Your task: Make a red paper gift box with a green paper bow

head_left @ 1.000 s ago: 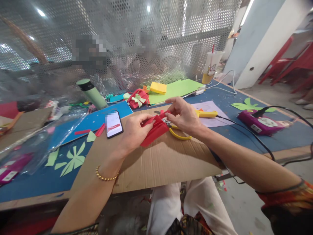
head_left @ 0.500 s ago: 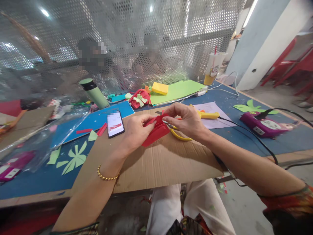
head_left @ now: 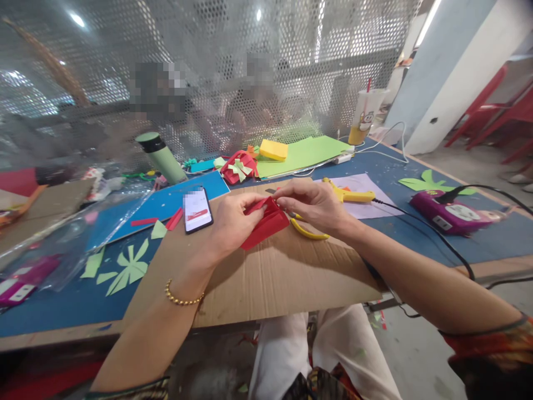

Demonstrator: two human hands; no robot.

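Right hand (head_left: 320, 204) dipped slightly; left hand (head_left: 233, 222) pinches red folded paper (head_left: 266, 228) (right's grip unclear)

A flat brown cardboard sheet (head_left: 270, 283) lies on the blue-topped bench (head_left: 420, 244), below a folded red paper piece (head_left: 266, 226) between left hand (head_left: 234, 222) and right hand (head_left: 316, 206). A black-edged rectangular phone (head_left: 200, 211) lies left of them, a green cylindrical flask (head_left: 162, 161) behind it. Rightward, a yellow plastic corded tool (head_left: 358, 196) lies on a lilac paper sheet (head_left: 368, 183), left of a purple power block (head_left: 449, 215).
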